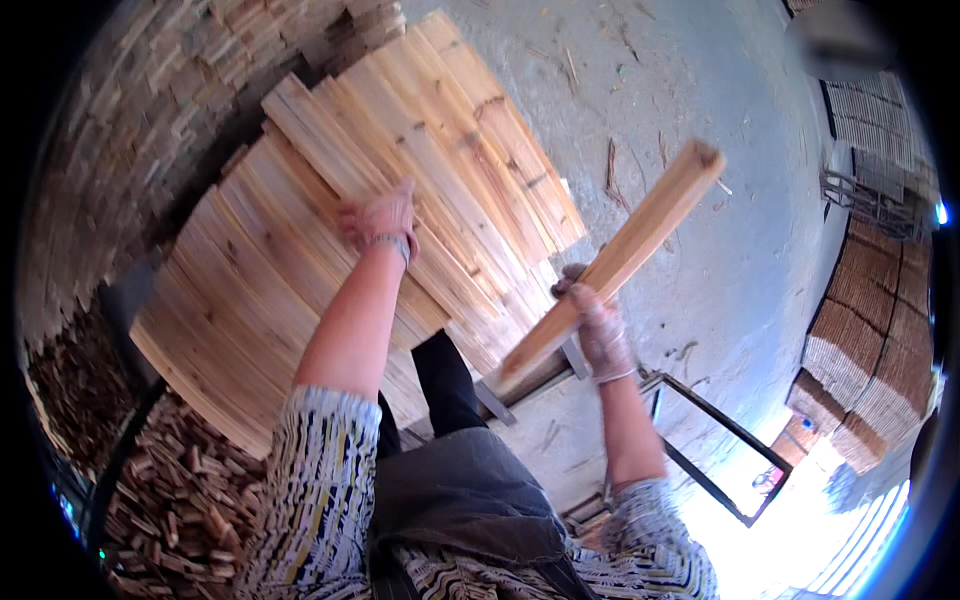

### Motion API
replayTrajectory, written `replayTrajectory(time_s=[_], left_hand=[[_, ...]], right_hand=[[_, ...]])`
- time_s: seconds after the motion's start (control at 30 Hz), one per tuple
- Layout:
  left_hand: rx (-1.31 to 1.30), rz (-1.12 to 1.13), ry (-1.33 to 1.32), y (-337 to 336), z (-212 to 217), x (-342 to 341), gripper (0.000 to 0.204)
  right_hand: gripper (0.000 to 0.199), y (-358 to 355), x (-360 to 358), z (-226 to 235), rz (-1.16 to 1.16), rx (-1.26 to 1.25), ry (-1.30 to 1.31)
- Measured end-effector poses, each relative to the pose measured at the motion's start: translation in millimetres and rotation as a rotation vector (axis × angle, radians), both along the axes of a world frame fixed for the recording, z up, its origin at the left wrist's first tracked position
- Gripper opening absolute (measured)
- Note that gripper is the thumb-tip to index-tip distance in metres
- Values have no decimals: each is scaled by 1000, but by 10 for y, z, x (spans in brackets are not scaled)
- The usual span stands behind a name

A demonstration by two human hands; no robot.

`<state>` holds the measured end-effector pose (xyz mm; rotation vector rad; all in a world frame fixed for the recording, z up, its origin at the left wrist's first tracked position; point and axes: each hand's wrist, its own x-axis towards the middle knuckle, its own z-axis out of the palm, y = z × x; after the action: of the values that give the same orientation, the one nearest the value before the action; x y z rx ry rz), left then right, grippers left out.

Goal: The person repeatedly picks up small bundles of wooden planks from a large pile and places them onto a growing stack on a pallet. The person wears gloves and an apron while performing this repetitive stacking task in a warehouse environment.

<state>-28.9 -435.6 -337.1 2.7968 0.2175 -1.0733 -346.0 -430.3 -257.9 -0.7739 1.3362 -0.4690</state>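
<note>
Gripping a wooden bar (650, 228), the right hand (603, 335) holds it slantwise, one end far right, the other near left. That near end overlaps a broad spread of boards (240, 260), and whether it touches them is hard to tell. The left hand (382, 218) lies on the boards, its fingers partly hidden, so I cannot tell whether it is closed on one. The left forearm and a dark apron (460, 490) cover part of their near side. Wood scraps (190, 500) at near left are cut off by the dark rim. At near right, glare blurs the floor beyond a metal frame (725, 421).
</note>
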Motion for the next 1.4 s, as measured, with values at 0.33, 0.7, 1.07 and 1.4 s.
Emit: replayTrajectory(time_s=[0.33, 0.7, 1.07, 1.4], left_hand=[[-849, 371, 337, 1575, 148, 676, 49], [-980, 874, 232, 4496, 1253, 708, 48], [-1057, 1434, 274, 5867, 528, -32, 38], [-1079, 1752, 175, 5973, -419, -701, 37]], right_hand=[[61, 1226, -388, -1056, -700, 378, -135], [55, 1038, 794, -1808, -653, 463, -372], [60, 1031, 776, -1691, -469, 524, -317], [70, 953, 145, -1501, -309, 481, -190]])
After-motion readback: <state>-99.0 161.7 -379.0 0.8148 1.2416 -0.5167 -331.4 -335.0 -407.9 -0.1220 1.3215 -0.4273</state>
